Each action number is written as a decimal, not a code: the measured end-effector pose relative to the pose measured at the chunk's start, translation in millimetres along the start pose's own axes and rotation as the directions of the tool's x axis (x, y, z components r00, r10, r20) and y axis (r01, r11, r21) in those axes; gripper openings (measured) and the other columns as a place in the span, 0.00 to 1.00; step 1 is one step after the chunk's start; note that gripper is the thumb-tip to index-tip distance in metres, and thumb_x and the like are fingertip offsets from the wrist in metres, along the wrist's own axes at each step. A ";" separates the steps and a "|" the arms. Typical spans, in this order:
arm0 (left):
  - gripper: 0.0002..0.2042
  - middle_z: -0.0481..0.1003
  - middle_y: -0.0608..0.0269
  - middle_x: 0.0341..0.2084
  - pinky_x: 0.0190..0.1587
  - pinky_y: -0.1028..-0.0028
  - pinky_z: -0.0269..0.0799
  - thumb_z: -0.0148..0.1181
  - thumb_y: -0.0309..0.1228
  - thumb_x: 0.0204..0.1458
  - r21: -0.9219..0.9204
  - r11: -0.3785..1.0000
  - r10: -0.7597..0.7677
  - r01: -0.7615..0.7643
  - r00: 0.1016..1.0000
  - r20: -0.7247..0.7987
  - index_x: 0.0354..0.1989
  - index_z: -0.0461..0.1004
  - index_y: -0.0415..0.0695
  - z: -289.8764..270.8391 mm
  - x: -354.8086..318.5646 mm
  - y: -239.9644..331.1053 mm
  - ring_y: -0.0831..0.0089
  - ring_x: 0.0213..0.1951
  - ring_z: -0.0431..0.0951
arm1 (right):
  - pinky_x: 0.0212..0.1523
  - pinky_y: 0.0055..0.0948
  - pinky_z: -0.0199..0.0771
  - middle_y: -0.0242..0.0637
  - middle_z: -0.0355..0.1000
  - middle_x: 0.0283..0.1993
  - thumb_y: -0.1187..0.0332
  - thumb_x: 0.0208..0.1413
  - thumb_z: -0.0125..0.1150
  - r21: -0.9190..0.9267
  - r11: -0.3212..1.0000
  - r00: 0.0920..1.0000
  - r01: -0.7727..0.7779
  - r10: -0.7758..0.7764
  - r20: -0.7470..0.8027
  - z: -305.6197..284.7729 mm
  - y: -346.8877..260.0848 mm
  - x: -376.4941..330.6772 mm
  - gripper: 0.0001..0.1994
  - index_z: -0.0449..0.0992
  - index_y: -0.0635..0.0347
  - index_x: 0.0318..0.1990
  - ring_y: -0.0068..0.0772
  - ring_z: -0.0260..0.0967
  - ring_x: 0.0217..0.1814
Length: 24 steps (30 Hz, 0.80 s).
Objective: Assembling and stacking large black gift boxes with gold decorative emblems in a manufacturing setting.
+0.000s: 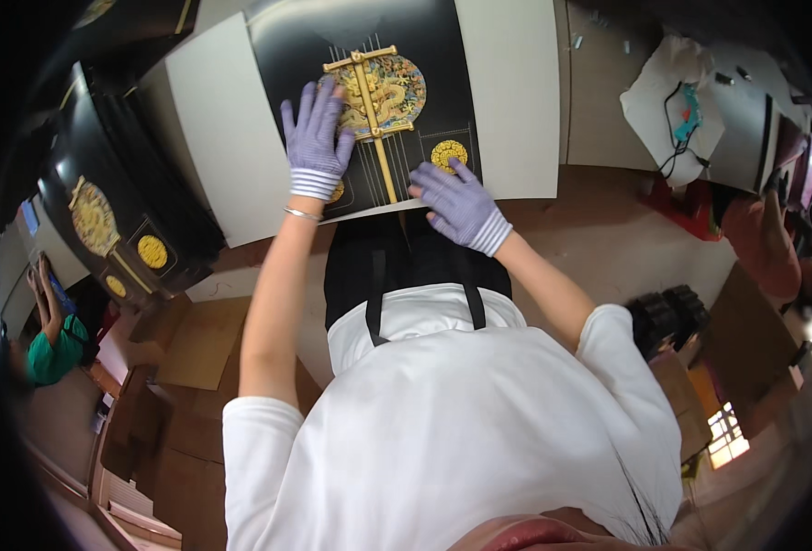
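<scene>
A black printed sheet (442, 55) with a gold round dragon emblem (392, 87) and small gold discs lies on a grey board (516, 101) on the table ahead. My left hand (317, 138), in a purple knit glove, lies flat on the sheet's left part beside the emblem, fingers spread. My right hand (456, 204), gloved the same, presses flat on the sheet's near right corner, just below a gold disc (449, 153). Neither hand grips anything.
A stack of black sheets with gold emblems (121, 220) sits at the left. A white cloth with a teal tool and cable (686, 106) lies at the far right. Another person in green (52, 354) stands at the left; cardboard (204, 344) lies on the floor.
</scene>
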<state>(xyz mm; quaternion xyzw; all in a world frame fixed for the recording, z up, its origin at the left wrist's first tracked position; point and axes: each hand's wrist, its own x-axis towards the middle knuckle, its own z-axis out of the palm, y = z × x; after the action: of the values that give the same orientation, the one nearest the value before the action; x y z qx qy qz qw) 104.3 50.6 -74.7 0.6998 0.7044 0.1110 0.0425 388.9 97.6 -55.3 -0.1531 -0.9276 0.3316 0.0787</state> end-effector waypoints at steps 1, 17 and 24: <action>0.29 0.63 0.60 0.65 0.67 0.45 0.47 0.57 0.35 0.51 -0.164 0.951 -0.287 0.261 0.944 -0.163 0.64 0.64 0.48 1.2 -10.6 7.7 0.54 0.67 0.60 | 0.66 0.45 0.59 0.47 0.68 0.61 0.66 0.52 0.58 0.056 0.988 0.978 -0.143 0.149 -0.144 -8.7 -2.6 -1.0 0.24 0.69 0.63 0.58 0.44 0.63 0.66; 0.24 0.74 0.53 0.56 0.57 0.72 0.70 0.58 0.20 0.52 -0.634 0.467 -0.882 0.616 0.276 -0.381 0.60 0.70 0.42 -253.1 -158.3 -33.4 0.68 0.54 0.76 | 0.51 0.26 0.71 0.39 0.73 0.46 0.61 0.66 0.53 0.831 0.489 0.922 -0.265 0.379 0.071 -40.3 -122.2 125.9 0.23 0.64 0.69 0.61 0.26 0.70 0.47; 0.25 0.72 0.52 0.57 0.59 0.73 0.68 0.58 0.19 0.50 -0.592 0.212 -0.977 0.778 0.171 -0.125 0.59 0.71 0.41 -262.9 -263.8 -250.5 0.66 0.57 0.73 | 0.51 0.31 0.74 0.47 0.75 0.50 0.67 0.63 0.54 0.711 0.693 0.991 -0.118 0.042 0.124 -22.9 -207.4 215.8 0.22 0.64 0.63 0.62 0.37 0.76 0.49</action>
<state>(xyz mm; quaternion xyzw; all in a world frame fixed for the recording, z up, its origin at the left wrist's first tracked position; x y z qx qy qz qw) -192.4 -236.4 101.6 0.0619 0.9240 0.3717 0.0646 143.5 31.6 104.4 -0.1344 -0.7204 0.6766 0.0721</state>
